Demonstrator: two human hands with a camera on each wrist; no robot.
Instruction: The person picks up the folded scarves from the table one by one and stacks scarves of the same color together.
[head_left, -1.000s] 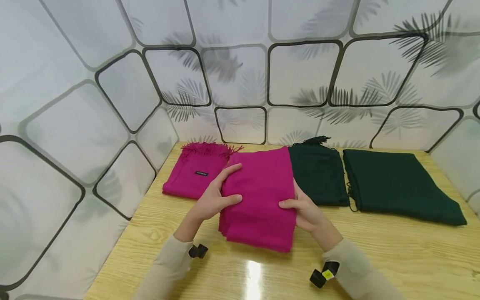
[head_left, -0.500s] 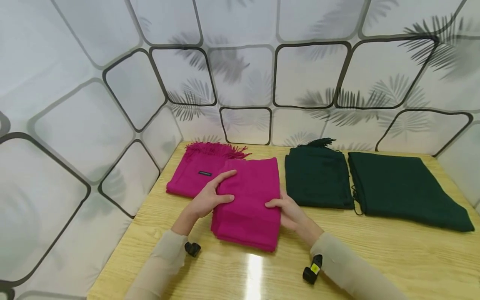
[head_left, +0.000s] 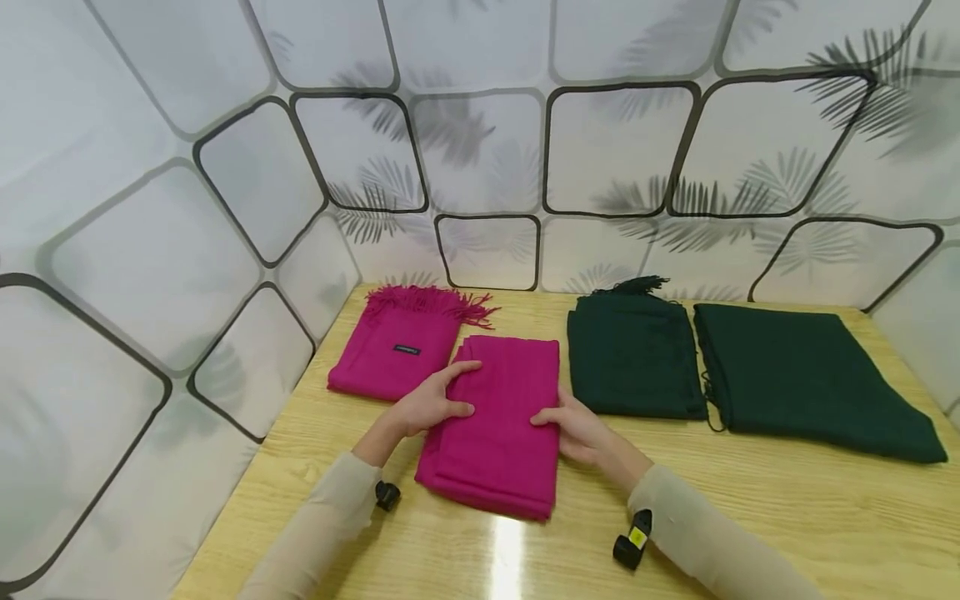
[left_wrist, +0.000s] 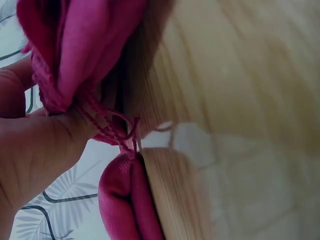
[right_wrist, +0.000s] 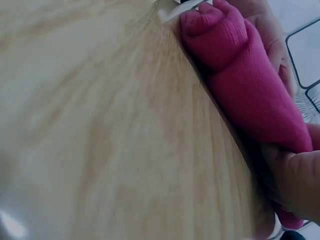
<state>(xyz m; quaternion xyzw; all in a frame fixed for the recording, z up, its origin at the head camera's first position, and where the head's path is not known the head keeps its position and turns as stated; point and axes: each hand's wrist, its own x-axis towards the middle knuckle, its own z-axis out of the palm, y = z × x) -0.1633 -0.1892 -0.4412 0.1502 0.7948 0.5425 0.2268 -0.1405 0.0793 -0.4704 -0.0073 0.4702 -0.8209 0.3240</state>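
A folded pink scarf (head_left: 510,433) is gripped at both long edges by the left hand (head_left: 427,406) and the right hand (head_left: 588,431); it is held just right and in front of the labelled scarf (head_left: 393,354), long axis running front-to-back, the left hand nearer that landmark

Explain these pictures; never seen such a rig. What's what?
There is no robot: these are a person's bare left hand and right hand. The wide picture comes from a camera worn on the head, looking forward and down. The two close-ups come from a camera on each wrist. Both hands hold a folded pink cloth. Beyond them, on the wooden table, lie a labelled pink cloth with fringe, a tasselled green cloth and a wider green cloth.
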